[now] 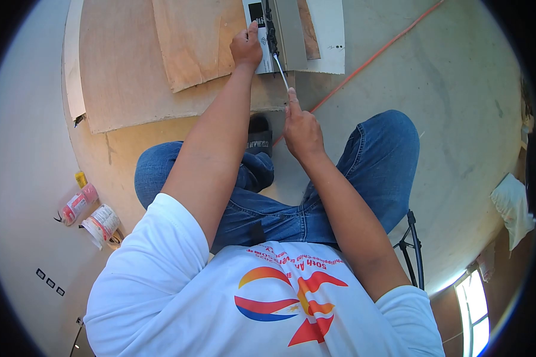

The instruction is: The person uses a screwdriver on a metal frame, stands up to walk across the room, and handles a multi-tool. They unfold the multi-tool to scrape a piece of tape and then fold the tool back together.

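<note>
My left hand [247, 47] grips the left edge of a long white-and-grey piece [289, 35] with a black label, its thumb pointing up along the side. A black, uneven strip [271, 30] runs down the middle of this piece. From the right, my right hand [304, 131] is closed around a slim tool with a silver shaft, which looks like a screwdriver [282, 72]; its handle is hidden in my fist. The index finger lies along the shaft, and the tip meets the lower end of the black strip. The top of the piece is cut off by the frame.
Plywood sheets [125, 71] lie under and left of the piece, and a white board [330, 35] lies to its right. An orange cord [375, 55] crosses the floor. Bottles and a white tub [103, 223] stand at left. Black stand legs [412, 250] are near my right knee.
</note>
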`<control>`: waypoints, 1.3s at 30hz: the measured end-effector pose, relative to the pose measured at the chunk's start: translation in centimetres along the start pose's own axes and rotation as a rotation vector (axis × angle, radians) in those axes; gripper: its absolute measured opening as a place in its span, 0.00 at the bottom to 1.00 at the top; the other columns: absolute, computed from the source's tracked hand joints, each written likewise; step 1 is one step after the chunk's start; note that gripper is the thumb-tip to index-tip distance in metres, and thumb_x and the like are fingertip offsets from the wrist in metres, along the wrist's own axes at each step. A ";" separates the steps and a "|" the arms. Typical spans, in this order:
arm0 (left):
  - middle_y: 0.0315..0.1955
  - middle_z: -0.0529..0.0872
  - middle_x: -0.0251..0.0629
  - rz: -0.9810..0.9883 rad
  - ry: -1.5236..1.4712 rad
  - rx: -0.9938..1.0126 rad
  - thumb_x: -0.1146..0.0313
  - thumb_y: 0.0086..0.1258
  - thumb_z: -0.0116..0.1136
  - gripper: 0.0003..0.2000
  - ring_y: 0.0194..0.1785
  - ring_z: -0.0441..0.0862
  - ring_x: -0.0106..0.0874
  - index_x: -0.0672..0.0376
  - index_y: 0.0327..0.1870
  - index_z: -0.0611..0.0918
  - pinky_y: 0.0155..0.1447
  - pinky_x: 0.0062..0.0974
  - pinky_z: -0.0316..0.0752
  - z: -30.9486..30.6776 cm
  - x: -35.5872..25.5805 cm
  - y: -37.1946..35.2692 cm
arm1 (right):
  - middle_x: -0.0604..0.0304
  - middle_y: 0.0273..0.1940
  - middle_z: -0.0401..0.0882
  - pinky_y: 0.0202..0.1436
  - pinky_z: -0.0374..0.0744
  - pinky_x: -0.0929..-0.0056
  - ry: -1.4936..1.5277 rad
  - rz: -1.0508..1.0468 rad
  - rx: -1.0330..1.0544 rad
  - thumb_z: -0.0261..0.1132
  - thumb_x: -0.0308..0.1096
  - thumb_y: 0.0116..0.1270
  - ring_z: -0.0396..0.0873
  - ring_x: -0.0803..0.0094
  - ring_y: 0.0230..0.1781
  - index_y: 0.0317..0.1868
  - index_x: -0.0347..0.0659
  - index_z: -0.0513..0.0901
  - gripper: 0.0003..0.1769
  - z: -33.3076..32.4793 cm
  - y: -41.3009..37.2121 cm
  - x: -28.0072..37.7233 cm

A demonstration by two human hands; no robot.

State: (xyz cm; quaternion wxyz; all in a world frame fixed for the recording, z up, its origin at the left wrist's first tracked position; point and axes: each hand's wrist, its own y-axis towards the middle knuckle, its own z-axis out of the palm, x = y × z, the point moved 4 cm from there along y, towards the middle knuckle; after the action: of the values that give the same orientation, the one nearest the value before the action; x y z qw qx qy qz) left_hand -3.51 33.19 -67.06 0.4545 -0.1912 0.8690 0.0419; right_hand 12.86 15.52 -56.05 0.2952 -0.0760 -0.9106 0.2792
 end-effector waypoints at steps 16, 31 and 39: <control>0.25 0.84 0.56 -0.016 0.040 0.009 0.40 0.77 0.49 0.32 0.35 0.83 0.56 0.65 0.27 0.81 0.42 0.48 0.75 -0.3 -1.4 -0.7 | 0.34 0.32 0.84 0.43 0.80 0.41 0.024 -0.033 -0.041 0.50 0.37 0.80 0.84 0.35 0.35 0.79 0.38 0.59 0.30 2.3 0.4 -0.2; 0.26 0.84 0.57 0.003 0.032 -0.009 0.43 0.77 0.49 0.30 0.34 0.83 0.56 0.65 0.27 0.82 0.41 0.49 0.74 -0.3 -1.6 -0.6 | 0.33 0.31 0.83 0.43 0.80 0.40 0.058 -0.035 -0.034 0.51 0.35 0.80 0.83 0.34 0.35 0.79 0.37 0.57 0.31 2.5 1.6 0.1; 0.25 0.84 0.56 0.033 0.047 -0.023 0.42 0.77 0.50 0.30 0.33 0.83 0.54 0.64 0.26 0.82 0.40 0.47 0.74 0.0 -1.8 -0.8 | 0.30 0.33 0.83 0.45 0.78 0.37 0.061 -0.025 -0.052 0.52 0.36 0.79 0.83 0.31 0.38 0.78 0.37 0.58 0.31 1.1 2.9 1.4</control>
State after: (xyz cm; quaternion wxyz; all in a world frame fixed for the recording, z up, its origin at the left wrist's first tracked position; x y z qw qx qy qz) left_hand -2.27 32.96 -65.53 0.4311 -0.1829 0.8818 0.0552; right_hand 11.00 17.84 -57.67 0.3243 -0.0807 -0.9089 0.2493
